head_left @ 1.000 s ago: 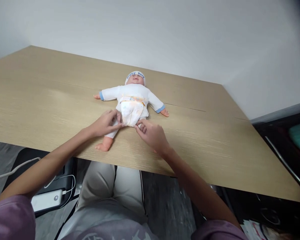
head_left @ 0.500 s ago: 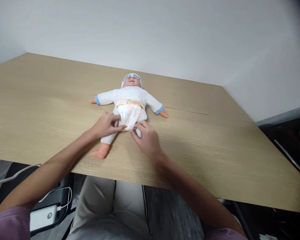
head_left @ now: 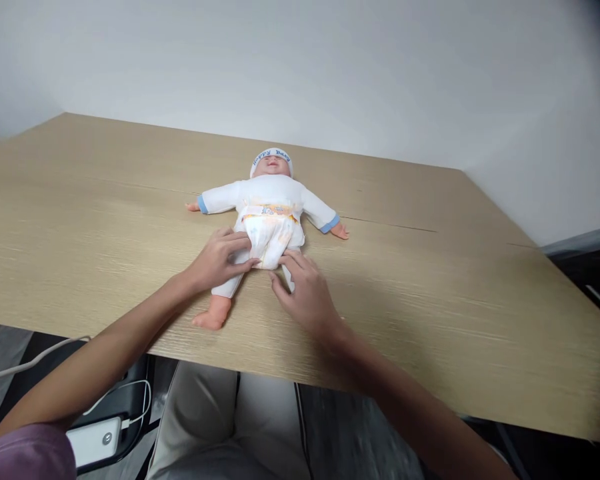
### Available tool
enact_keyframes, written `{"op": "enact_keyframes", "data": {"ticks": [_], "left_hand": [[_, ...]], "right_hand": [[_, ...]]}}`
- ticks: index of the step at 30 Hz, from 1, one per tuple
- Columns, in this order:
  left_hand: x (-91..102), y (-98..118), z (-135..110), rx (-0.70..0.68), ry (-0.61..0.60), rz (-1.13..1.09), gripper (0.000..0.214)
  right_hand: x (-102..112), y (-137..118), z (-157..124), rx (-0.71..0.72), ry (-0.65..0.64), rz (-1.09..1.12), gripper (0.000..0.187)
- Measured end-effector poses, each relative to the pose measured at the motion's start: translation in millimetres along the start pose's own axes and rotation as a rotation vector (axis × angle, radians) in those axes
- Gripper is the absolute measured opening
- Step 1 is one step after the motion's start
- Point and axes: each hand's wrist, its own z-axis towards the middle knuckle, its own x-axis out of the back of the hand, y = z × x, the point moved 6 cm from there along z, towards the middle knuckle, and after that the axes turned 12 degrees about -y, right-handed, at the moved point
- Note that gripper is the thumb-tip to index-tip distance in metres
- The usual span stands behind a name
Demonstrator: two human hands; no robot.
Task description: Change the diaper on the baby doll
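A baby doll (head_left: 267, 200) in white clothes and a white cap lies on its back on the wooden table (head_left: 430, 300), arms spread. A white diaper (head_left: 267, 237) with an orange waistband wraps its hips. My left hand (head_left: 217, 260) pinches the diaper's lower left edge at the doll's thigh, fingers closed on it. My right hand (head_left: 305, 293) covers the doll's other leg, fingertips curled at the diaper's lower right edge. One bare doll foot (head_left: 210, 320) shows below my left hand.
A white wall rises behind the table. Under the near edge are my grey trousers (head_left: 215, 413), a white power bank (head_left: 95, 443) with a white cable (head_left: 30, 360) on a dark seat, and a dark floor at right.
Both hands stay at the diaper's lower edge with small finger shifts. The view has shifted slightly, so the doll sits a little lower and more to the right.
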Motion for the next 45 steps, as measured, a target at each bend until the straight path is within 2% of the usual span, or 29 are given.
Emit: {"op": "enact_keyframes", "data": {"ticks": [5, 11, 14, 17, 23, 26, 31, 35, 39, 42, 45], "left_hand": [[0.8, -3.7, 0.3, 0.025, 0.030, -0.050, 0.036], [4.8, -13.9, -3.6, 0.118, 0.089, -0.184, 0.032], [3.9, -20.1, -5.3, 0.174, 0.125, -0.325, 0.041], [-1.6, -24.9, -5.8, 0.206, 0.138, -0.456, 0.052], [-7.3, -32.4, -11.4, 0.316, 0.211, -0.510, 0.059], [-8.0, -30.9, -13.2, 0.383, 0.162, -0.502, 0.055], [-5.2, -27.3, -13.5, 0.393, 0.069, -0.551, 0.049], [-9.0, -29.8, -11.3, 0.414, 0.026, -0.749, 0.051], [-15.3, -30.4, -7.8, 0.440, 0.092, -1.000, 0.057], [-18.8, -30.3, -6.9, 0.453, 0.143, -1.080, 0.056], [-19.2, -29.9, -7.0, 0.439, 0.154, -1.067, 0.052]], "right_hand": [[-0.4, 2.1, 3.3, -0.060, -0.039, 0.004, 0.004], [10.0, 18.0, 7.3, -0.225, 0.087, 0.205, 0.025], [18.3, 23.8, 6.8, -0.275, 0.128, 0.254, 0.032], [26.2, 26.6, 4.7, -0.312, 0.136, 0.240, 0.030], [30.0, 21.4, 4.6, -0.260, 0.084, 0.176, 0.024], [25.1, 15.8, 5.4, -0.246, 0.062, 0.093, 0.023], [12.4, 10.5, 8.3, -0.251, 0.030, -0.006, 0.022], [9.1, 19.2, 10.4, -0.288, 0.031, 0.200, 0.028], [10.8, 26.6, 8.1, -0.341, 0.076, 0.419, 0.043], [14.8, 25.0, 4.8, -0.353, 0.114, 0.363, 0.044], [20.1, 21.2, 2.1, -0.308, 0.146, 0.250, 0.036]]}}
